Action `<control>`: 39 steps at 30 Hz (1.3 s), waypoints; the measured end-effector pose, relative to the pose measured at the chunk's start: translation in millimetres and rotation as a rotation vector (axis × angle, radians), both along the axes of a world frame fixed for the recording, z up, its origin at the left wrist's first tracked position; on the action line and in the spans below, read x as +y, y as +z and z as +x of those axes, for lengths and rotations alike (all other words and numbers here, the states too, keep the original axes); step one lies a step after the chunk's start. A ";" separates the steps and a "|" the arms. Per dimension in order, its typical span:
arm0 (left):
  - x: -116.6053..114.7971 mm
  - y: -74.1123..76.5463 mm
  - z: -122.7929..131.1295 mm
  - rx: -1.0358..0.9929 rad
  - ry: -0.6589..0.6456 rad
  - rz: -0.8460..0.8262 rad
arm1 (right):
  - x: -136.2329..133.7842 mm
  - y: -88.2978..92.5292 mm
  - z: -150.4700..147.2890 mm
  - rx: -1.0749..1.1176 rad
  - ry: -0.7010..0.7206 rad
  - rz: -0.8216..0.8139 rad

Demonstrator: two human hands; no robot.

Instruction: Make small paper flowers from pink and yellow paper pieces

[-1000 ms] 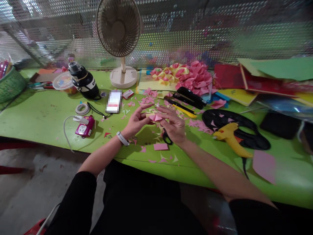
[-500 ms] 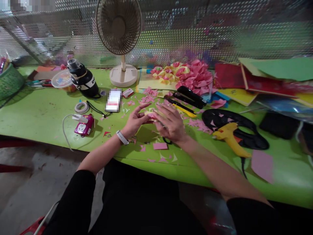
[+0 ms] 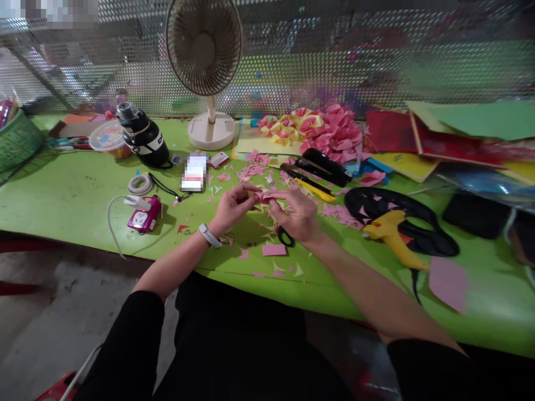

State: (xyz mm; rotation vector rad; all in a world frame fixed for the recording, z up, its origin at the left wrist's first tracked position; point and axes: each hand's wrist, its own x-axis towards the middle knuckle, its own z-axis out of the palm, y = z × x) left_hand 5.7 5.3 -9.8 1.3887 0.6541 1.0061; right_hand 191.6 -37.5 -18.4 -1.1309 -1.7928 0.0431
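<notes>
Between my two hands, above the green table, is a small piece of pink paper [image 3: 264,197]. My left hand [image 3: 235,207], with a white band on the wrist, pinches it from the left. From the right, my right hand [image 3: 296,214] grips it with thumb and fingers. Its exact shape is partly hidden by my fingers. Just below my right hand lies a black scissors handle [image 3: 286,236]; the rest of the scissors is hidden. A pink paper rectangle [image 3: 274,250] lies nearer me, among scattered pink and pale scraps.
A fan [image 3: 211,131], black bottle [image 3: 144,136] and phone [image 3: 194,172] stand or lie behind to the left. Pink paper flowers [image 3: 336,131] are piled at the back. A stapler [image 3: 326,166], yellow cutter [image 3: 314,189] and yellow glue gun [image 3: 395,236] lie to the right.
My right hand's fingers have come down and closed on the pink paper, after lying spread over it. More of the scissors handle now shows. My left hand has shifted slightly.
</notes>
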 end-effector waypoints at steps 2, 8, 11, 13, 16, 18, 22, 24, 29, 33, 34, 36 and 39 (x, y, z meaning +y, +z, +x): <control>0.5 -3.7 -0.1 0.021 0.054 0.085 | -0.7 0.2 -0.8 0.009 -0.005 0.001; -0.6 -7.2 -1.7 0.127 0.122 0.269 | 1.1 -2.5 -1.0 -0.008 -0.013 -0.003; -0.8 -7.0 -1.9 0.174 0.163 0.406 | 1.2 -4.2 -1.7 0.012 -0.005 -0.015; -0.9 -7.4 -1.4 0.189 0.173 0.469 | 1.0 -5.5 -2.6 0.024 -0.002 -0.002; -1.8 -6.2 -0.6 0.224 0.176 0.496 | 0.7 -6.3 -3.6 0.050 0.013 -0.017; -1.9 -2.9 -1.2 0.236 0.143 0.469 | 0.7 -4.3 -3.1 0.074 0.019 -0.050; 2.4 7.4 -6.5 0.096 0.077 0.248 | 1.2 5.2 0.9 0.180 0.048 -0.126; 6.1 11.5 -9.9 0.009 0.089 0.099 | 1.9 9.0 2.9 0.265 0.075 -0.168; 9.5 13.5 -12.2 -0.020 0.032 -0.107 | 4.6 7.9 3.3 0.409 0.128 -0.246; 8.0 10.2 -10.6 -0.019 -0.025 -0.107 | 5.2 4.5 2.7 0.424 0.166 -0.271; 7.8 9.5 -10.4 -0.019 -0.032 -0.101 | 5.1 4.1 2.9 0.416 0.170 -0.272; 7.6 8.7 -10.2 -0.016 -0.034 -0.088 | 4.6 3.8 3.7 0.397 0.174 -0.273; 7.0 9.5 -10.0 -0.014 -0.032 -0.074 | 4.0 3.2 4.6 0.385 0.176 -0.281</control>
